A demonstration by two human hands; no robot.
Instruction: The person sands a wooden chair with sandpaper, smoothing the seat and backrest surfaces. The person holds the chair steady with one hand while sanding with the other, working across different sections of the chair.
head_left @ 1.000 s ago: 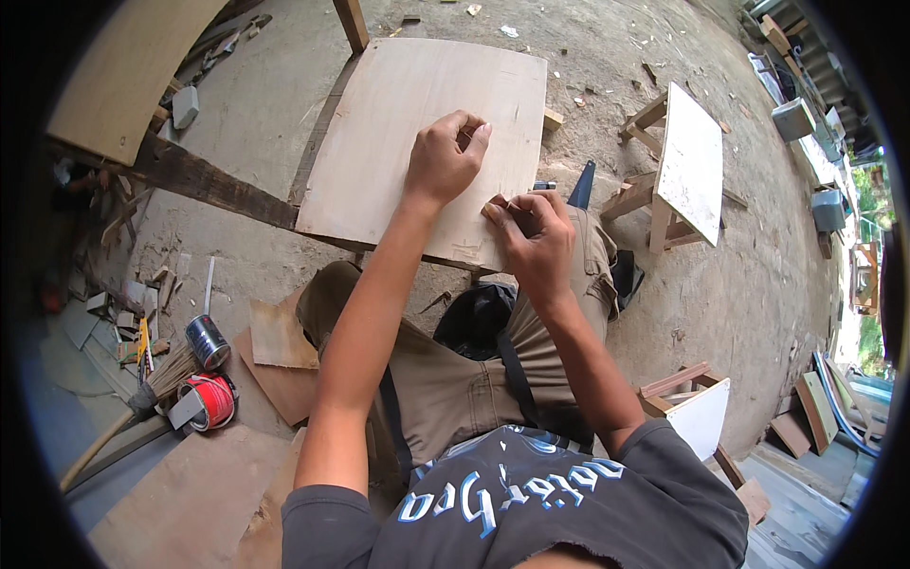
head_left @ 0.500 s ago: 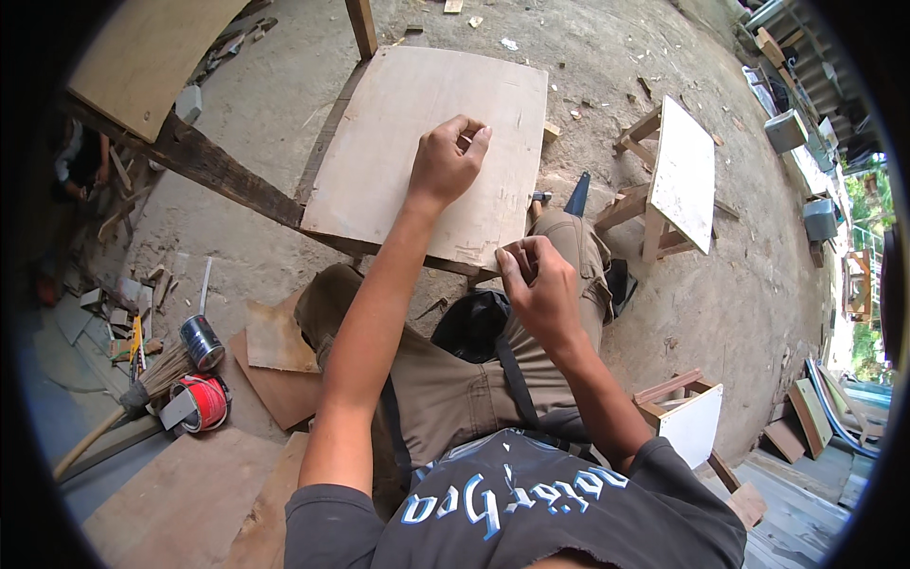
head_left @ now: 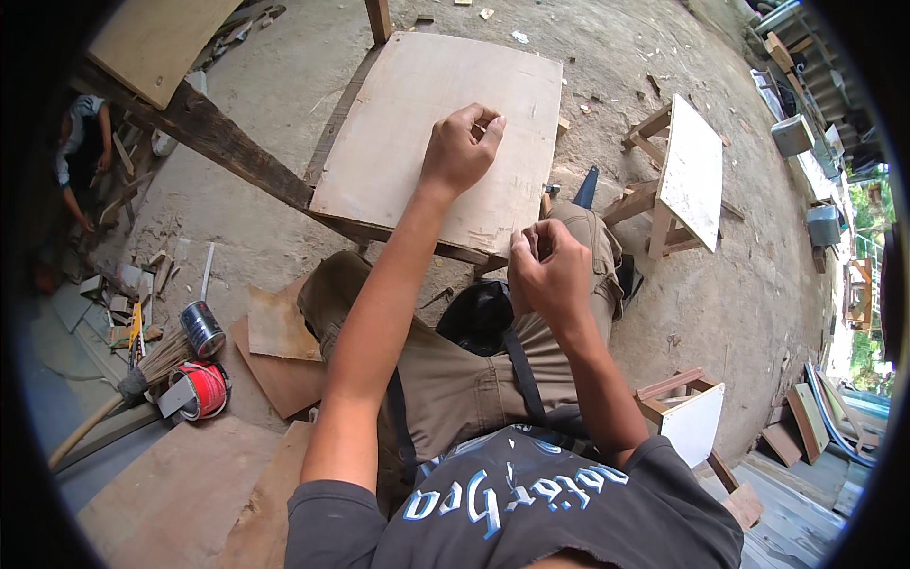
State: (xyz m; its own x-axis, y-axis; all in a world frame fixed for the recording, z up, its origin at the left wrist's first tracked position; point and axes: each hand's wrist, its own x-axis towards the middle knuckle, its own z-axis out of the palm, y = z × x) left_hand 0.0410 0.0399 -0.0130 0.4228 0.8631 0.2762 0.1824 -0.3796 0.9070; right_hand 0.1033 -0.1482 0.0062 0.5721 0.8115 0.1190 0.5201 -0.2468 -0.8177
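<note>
In front of me is a pale plywood seat panel [head_left: 408, 104] on a wooden chair frame, its surface scuffed and splintered near the front right corner. My left hand [head_left: 463, 149] is held over the middle of the panel, thumb and fingers pinched together. Anything between those fingertips is too small to make out. Beside the panel's front right corner is my right hand [head_left: 552, 270], fingers curled against the thumb. What it pinches, if anything, is hidden, and I cannot tell whether it touches the panel edge. A black bag [head_left: 474, 318] lies open between my legs.
A dark wooden rail [head_left: 227, 152] and a plywood backrest [head_left: 156, 47] rise at left. A saw [head_left: 587, 188] lies beyond my right knee. White-topped stools [head_left: 695, 171] stand at right. Paint cans [head_left: 202, 329], a brush [head_left: 156, 365] and offcuts lie left, where another person [head_left: 81, 142] crouches.
My right hand has shifted slightly, its fingers curled closer together near the corner. My left hand keeps its pinch over the panel. At far left, the other person has come further into view, an arm reaching down.
</note>
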